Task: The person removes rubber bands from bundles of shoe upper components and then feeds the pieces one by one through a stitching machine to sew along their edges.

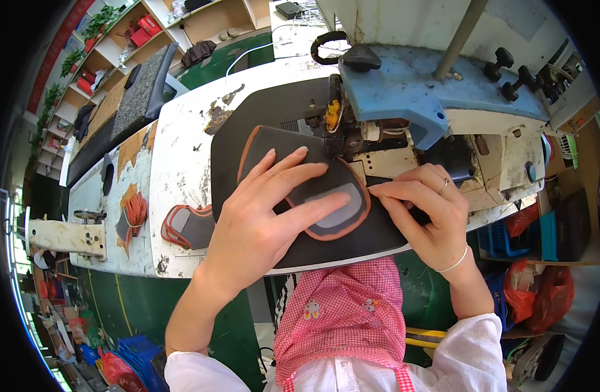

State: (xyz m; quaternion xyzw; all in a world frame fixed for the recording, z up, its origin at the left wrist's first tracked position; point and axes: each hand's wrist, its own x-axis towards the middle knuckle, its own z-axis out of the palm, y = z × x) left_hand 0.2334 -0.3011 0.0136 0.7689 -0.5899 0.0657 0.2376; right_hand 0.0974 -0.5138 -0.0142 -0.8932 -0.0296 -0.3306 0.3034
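Observation:
A dark, curved flat piece [278,139] with an orange-red edge and a light grey patch [336,212] lies on the black work plate [372,242]. Its far right edge reaches the working head [336,121] of a blue and cream machine [394,81]. My left hand [257,212] rests open on the piece, fingers spread, with the thumb on the grey patch. Just right of the piece, my right hand [430,206] pinches a thin black strip [378,179] between thumb and forefinger. The strip runs toward the machine; where its far end goes is hard to make out.
Left of the plate, several similar orange-edged pieces [186,225] lie stacked on the worn white table [176,144]. Farther left sits a tied orange bundle [135,212]. A blue basket [499,238] and red plastic bags [548,300] stand at the right.

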